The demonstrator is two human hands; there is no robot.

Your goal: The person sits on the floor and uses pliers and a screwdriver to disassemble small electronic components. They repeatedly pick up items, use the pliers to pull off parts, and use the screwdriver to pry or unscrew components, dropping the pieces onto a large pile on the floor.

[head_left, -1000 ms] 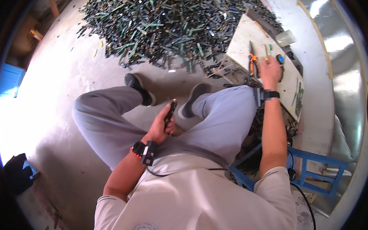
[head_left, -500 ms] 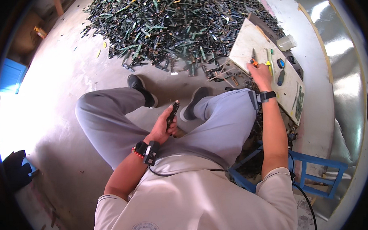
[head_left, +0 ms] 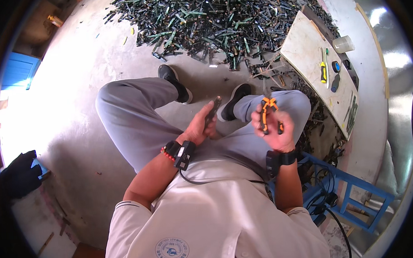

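The orange-handled pliers (head_left: 268,112) sit in the right hand (head_left: 274,129), raised over the right knee, nose pointing up and away from the person. The fingers wrap the two handles, which stand a little spread, so the fist is closed around the tool but not squeezed tight. Just to the left of that grip, the left hand (head_left: 198,128) is closed on a narrow dark strip (head_left: 212,111) (its far end pokes up past the fingertips, and what exactly it is cannot be told). The two hands are near each other but apart, both above the lap of the grey trousers (head_left: 138,117).

Below each grip a wrist carries a black band: the left one with a small black device (head_left: 183,153) and a cable trailing toward the white shirt, the right one a broad black strap (head_left: 280,159).

Beyond the hands, two dark shoes (head_left: 175,82) rest on the concrete floor (head_left: 77,88). Farther out lies a wide heap of dark and green strips (head_left: 212,19). To the right of the pliers hand stands a pale board (head_left: 306,48) bearing a yellow-handled tool (head_left: 323,71) and a small blue round thing (head_left: 336,66). Under the right elbow is a blue frame (head_left: 354,192) with black cables.
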